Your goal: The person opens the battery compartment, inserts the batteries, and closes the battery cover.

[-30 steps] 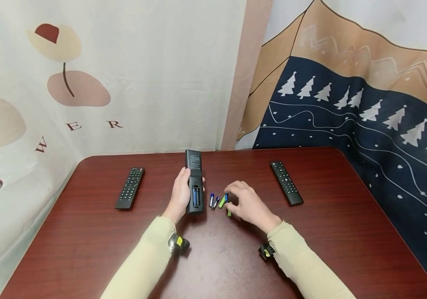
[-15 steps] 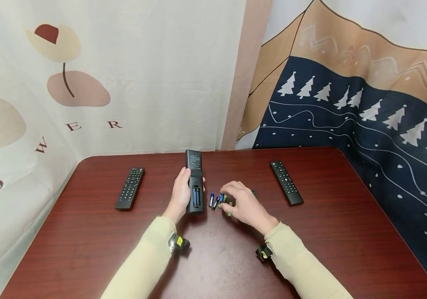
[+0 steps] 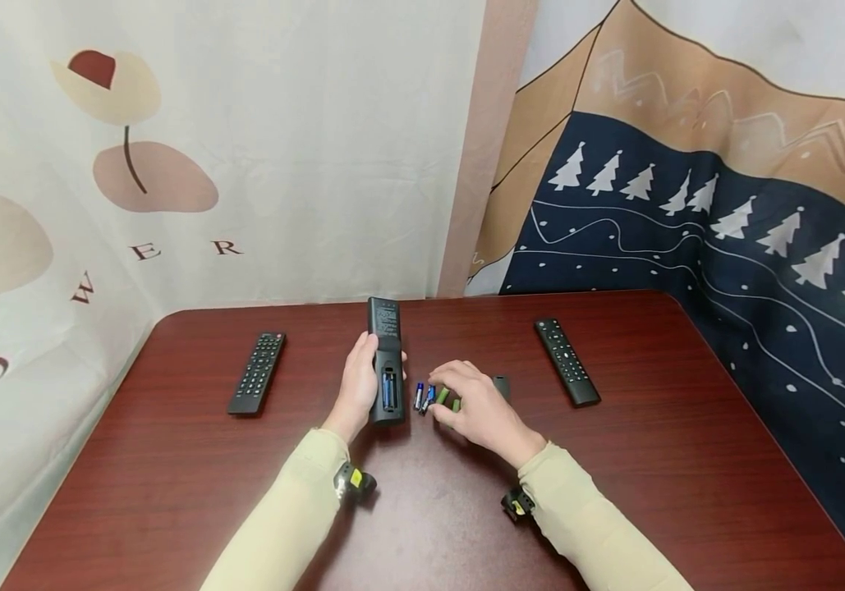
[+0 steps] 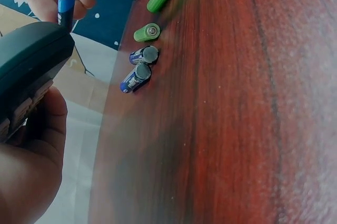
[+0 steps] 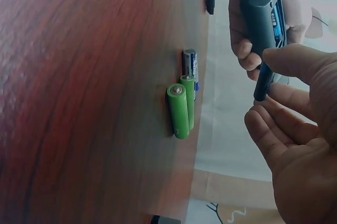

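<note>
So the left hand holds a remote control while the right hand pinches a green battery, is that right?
Not quite: the battery pinched by the right hand is blue and black, as the left wrist view shows. The left hand does hold a remote control.

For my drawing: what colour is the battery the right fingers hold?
The battery is blue and black, clearest in the left wrist view.

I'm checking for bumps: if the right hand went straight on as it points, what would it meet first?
Likely the remote in the left hand, beside the battery that the right hand pinches, though depth is hard to judge.
</note>
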Action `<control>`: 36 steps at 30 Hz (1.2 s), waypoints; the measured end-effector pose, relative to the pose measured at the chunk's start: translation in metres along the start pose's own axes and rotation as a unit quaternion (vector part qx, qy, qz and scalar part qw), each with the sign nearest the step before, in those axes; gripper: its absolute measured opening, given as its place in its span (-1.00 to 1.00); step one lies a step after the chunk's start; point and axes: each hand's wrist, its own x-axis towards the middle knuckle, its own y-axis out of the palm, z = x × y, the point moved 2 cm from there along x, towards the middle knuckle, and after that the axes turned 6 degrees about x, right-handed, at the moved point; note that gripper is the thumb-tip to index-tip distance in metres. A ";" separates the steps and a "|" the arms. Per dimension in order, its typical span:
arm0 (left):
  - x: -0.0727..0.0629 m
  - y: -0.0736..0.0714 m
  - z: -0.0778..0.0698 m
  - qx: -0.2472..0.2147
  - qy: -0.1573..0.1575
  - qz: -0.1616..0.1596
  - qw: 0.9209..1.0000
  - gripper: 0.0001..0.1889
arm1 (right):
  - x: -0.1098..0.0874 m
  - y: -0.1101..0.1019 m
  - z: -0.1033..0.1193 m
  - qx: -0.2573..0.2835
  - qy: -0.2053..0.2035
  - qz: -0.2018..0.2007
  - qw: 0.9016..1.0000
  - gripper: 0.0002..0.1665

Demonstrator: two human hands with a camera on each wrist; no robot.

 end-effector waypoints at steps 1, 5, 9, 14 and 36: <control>0.000 0.000 0.000 0.000 0.000 0.000 1.000 -0.48 | 0.000 0.000 0.000 0.003 -0.001 0.000 1.000 -0.61; 0.001 0.000 0.001 0.001 0.002 -0.002 1.000 -0.48 | 0.000 0.002 0.002 0.013 -0.003 -0.002 1.000 -0.63; 0.001 0.000 0.001 -0.003 0.005 -0.003 1.000 -0.49 | -0.001 0.004 0.005 0.018 -0.018 -0.012 1.000 -0.62; 0.001 0.000 0.001 -0.004 0.006 -0.004 1.000 -0.50 | -0.001 0.006 0.008 0.023 -0.038 -0.025 0.999 -0.61; 0.000 0.001 0.001 0.014 0.012 -0.001 1.000 -0.50 | 0.003 0.013 0.021 0.040 -0.072 -0.035 0.996 -0.61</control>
